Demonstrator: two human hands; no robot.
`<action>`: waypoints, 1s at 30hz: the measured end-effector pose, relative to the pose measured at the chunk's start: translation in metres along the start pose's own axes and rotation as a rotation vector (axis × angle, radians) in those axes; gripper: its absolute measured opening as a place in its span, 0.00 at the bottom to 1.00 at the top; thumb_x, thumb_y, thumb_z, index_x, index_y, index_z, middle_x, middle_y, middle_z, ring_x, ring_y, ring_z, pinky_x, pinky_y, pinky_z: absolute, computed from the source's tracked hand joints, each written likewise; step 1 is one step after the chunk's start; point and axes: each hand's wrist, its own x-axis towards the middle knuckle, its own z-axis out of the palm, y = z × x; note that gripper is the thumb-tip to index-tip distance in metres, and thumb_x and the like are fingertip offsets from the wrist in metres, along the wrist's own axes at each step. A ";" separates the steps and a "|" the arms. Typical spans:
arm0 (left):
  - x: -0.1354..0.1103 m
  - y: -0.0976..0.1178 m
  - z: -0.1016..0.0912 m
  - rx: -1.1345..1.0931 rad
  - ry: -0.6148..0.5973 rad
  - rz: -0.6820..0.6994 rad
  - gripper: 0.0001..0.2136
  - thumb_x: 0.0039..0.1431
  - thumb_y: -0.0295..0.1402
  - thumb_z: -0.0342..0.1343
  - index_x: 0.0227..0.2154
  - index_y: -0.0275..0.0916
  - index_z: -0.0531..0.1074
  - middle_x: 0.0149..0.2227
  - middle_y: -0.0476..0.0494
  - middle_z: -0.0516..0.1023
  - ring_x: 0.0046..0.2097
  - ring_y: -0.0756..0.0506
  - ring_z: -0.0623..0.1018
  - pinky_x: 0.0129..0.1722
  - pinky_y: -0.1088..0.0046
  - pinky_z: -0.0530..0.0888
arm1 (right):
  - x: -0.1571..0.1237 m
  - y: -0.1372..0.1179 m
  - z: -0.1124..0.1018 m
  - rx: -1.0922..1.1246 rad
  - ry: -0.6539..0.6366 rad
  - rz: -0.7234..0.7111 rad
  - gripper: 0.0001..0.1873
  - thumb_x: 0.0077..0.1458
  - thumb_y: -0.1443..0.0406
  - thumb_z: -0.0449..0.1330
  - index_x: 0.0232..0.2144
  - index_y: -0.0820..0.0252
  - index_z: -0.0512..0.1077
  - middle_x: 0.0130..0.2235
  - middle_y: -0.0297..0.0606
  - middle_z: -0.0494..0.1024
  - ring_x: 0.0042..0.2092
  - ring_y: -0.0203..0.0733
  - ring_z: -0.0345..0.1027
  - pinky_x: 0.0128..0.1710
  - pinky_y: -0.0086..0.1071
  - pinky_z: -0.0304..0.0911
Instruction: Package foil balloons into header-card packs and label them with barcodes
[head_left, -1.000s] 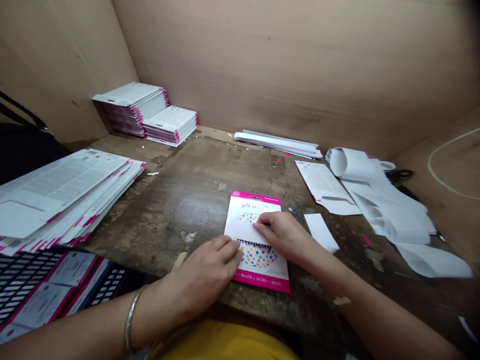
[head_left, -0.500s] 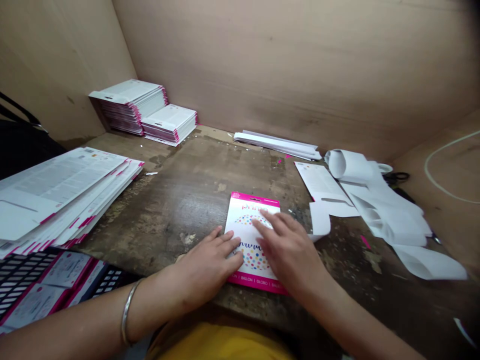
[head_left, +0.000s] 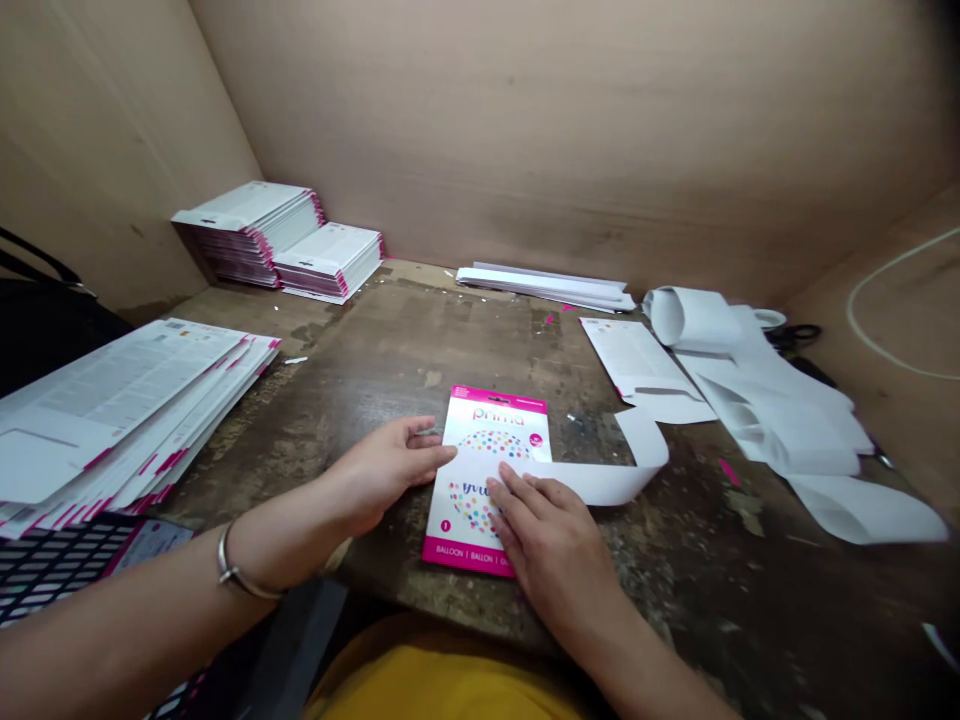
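Observation:
A pink and white balloon packet (head_left: 491, 440) with coloured dots lies face up near the front edge of the worn wooden table (head_left: 390, 350). My left hand (head_left: 382, 465) grips the packet's left edge between thumb and fingers. My right hand (head_left: 551, 540) lies flat on the packet's lower right part, fingers stretched out, pressing a white paper strip (head_left: 607, 480) that runs across the packet and curls up to the right.
A fanned stack of printed cards (head_left: 112, 410) lies at the left, and two neat card stacks (head_left: 277, 240) stand in the back left corner. Flat white sheets (head_left: 547, 285) lie along the back wall. Curled white backing paper (head_left: 757, 400) and scissors (head_left: 795, 335) lie at the right.
My left hand moved from the packet's lower left up to its left edge. My right hand slid down to the lower right, and the white strip now lies across the packet.

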 end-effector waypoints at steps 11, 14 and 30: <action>0.006 -0.011 0.045 -0.169 -0.105 -0.041 0.22 0.44 0.28 0.64 0.44 0.35 0.66 0.39 0.36 0.80 0.33 0.39 0.80 0.33 0.61 0.77 | -0.002 0.001 -0.001 0.112 0.001 0.043 0.16 0.59 0.68 0.54 0.48 0.63 0.73 0.53 0.45 0.73 0.46 0.50 0.68 0.49 0.45 0.65; 0.000 -0.020 0.044 -0.317 -0.145 -0.022 0.23 0.47 0.27 0.64 0.46 0.36 0.63 0.41 0.34 0.79 0.36 0.37 0.81 0.36 0.58 0.78 | -0.003 0.008 -0.014 0.177 0.047 0.104 0.18 0.58 0.64 0.56 0.50 0.62 0.71 0.56 0.46 0.69 0.53 0.54 0.62 0.54 0.49 0.60; -0.037 -0.030 0.034 -0.587 -0.027 0.140 0.27 0.47 0.29 0.66 0.49 0.42 0.62 0.44 0.39 0.79 0.42 0.36 0.80 0.44 0.54 0.76 | 0.005 0.049 -0.087 -0.134 0.391 0.242 0.15 0.56 0.67 0.54 0.45 0.67 0.72 0.48 0.52 0.73 0.53 0.53 0.64 0.54 0.50 0.58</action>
